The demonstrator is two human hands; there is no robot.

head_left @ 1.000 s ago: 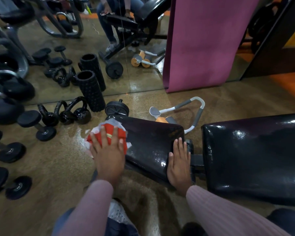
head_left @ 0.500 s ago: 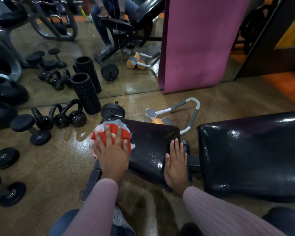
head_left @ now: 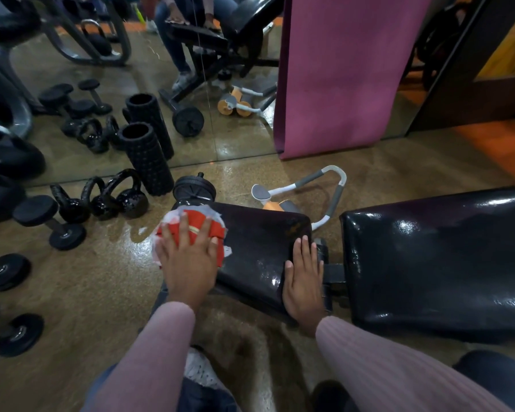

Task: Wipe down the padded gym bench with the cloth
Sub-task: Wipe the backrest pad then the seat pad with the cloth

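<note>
The black padded gym bench has a small seat pad (head_left: 259, 248) and a larger back pad (head_left: 437, 263) to its right, both shiny. A red and white cloth (head_left: 204, 226) lies on the left end of the seat pad. My left hand (head_left: 188, 260) presses flat on the cloth with fingers spread. My right hand (head_left: 305, 278) rests flat with straight fingers on the right edge of the seat pad, beside the gap between the pads.
Kettlebells (head_left: 113, 197), dumbbells (head_left: 51, 221) and a black foam roller (head_left: 147, 159) stand on the floor to the left by a wall mirror. An ab roller frame (head_left: 315, 188) lies behind the bench. A purple mat (head_left: 339, 72) leans on the mirror.
My left hand and the cloth have slid slightly right and away along the seat pad's left end. My right hand stays put on the pad's right edge.
</note>
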